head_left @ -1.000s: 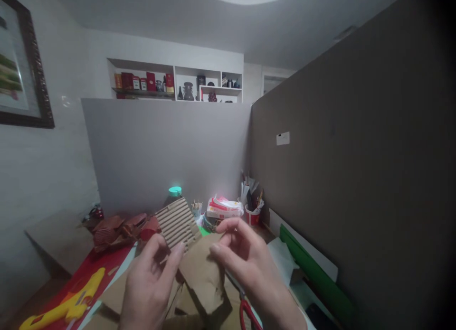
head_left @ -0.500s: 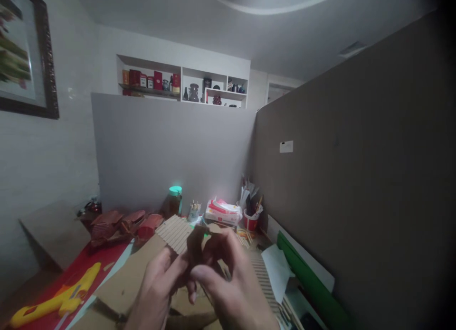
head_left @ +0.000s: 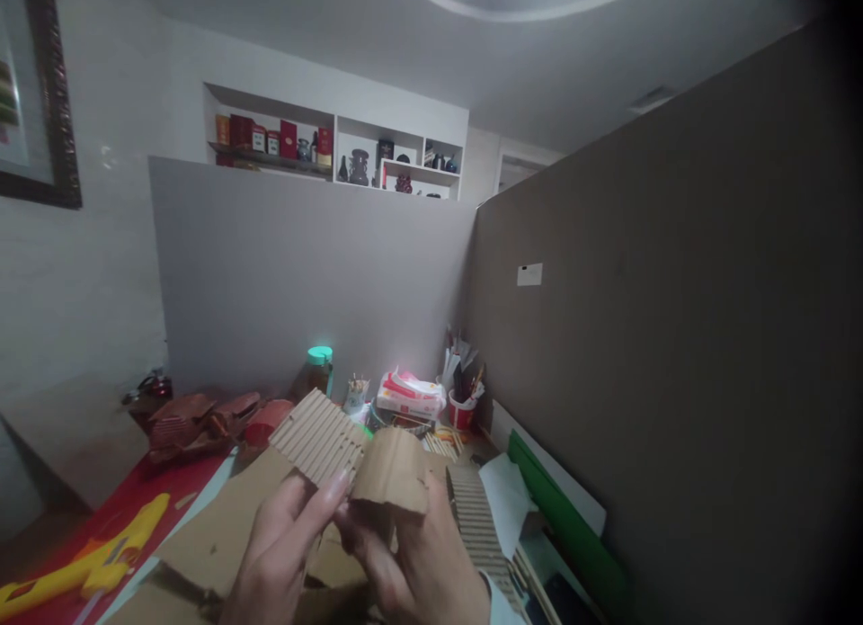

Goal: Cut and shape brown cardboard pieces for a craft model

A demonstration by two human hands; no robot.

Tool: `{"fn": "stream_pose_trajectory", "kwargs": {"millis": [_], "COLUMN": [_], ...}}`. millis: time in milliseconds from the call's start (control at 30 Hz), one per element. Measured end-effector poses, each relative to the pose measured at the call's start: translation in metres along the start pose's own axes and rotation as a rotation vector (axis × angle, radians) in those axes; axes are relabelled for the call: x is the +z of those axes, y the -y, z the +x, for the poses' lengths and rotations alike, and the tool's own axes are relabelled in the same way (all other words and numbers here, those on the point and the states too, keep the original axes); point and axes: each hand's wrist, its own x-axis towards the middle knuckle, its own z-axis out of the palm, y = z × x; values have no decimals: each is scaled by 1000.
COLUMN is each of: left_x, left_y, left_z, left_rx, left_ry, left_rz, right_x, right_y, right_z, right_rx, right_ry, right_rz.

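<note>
Lower centre, corrugated cardboard [head_left: 320, 438] is pinched by the left hand [head_left: 275, 546], a bent brown sheet [head_left: 392, 472] by the curled right hand [head_left: 430, 553]. Tears could be caused — by tugging.

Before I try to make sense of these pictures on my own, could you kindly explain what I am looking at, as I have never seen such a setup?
Of course. There is no machine here: you see a person's two bare hands. Every picture comes from one camera worn on that person's head, looking forward and down.

The left hand grips a corrugated cardboard piece, thumb on top. The right hand is at a curved brown piece, its fingers partly hidden; whether the two pieces are joined, I cannot tell.

On the table, a yellow tool, perhaps a glue gun, lies at the left. Farther back stand a jar with a turquoise lid, a pink-and-white packet and a red-and-white cup.
</note>
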Motion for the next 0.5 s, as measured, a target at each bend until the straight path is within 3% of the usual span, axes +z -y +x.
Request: {"fn": "stream_pose_trajectory", "kwargs": {"millis": [200, 300, 500], "left_x": [7, 10, 1], "left_y": [-5, -6, -5], "left_z": [-6, -9, -8], "left_rx": [137, 178, 179], "left_ry": [-41, -19, 1], "left_rz": [204, 270, 382], "right_x": [8, 12, -2], "right_y": [-2, 0, 6], "right_z": [-7, -14, -10], "right_rx": [3, 158, 433], "right_ry": [-66, -143, -160], "right_rz": [-156, -160, 8]}}
